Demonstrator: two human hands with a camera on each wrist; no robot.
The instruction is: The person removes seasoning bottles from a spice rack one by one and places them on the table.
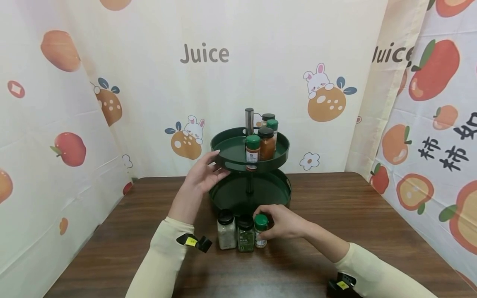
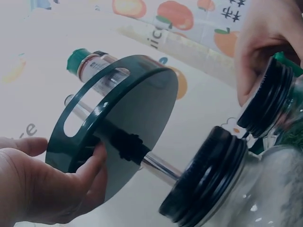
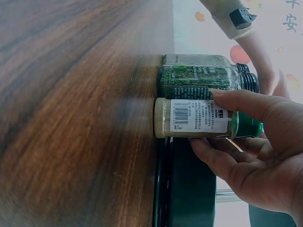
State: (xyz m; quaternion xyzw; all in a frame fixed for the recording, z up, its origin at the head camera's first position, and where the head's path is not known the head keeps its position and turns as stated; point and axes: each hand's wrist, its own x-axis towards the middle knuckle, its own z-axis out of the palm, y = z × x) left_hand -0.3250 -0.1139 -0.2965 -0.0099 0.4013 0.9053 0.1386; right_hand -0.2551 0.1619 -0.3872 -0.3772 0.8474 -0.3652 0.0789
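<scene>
A dark green two-tier turntable rack (image 1: 250, 194) stands on the table. My left hand (image 1: 203, 176) grips the left rim of its upper tray (image 2: 137, 80), some fingers beneath the tray. In front of the lower tier, my right hand (image 1: 285, 222) pinches a green-capped spice jar (image 3: 199, 116) between thumb and fingers. That jar is upright, its base on the table. Beside it to the left stand a black-lidded jar of green herbs (image 1: 246, 234) and a black-lidded jar of pale contents (image 1: 226, 231).
On the upper tray's right side sit several jars, including a green-capped one with red contents (image 1: 252, 149) and a black-lidded one with orange-brown contents (image 1: 266, 145). A metal post (image 1: 249, 120) rises through the tray. Behind the wooden table (image 1: 328, 198) hangs a fruit-patterned curtain (image 1: 268, 49).
</scene>
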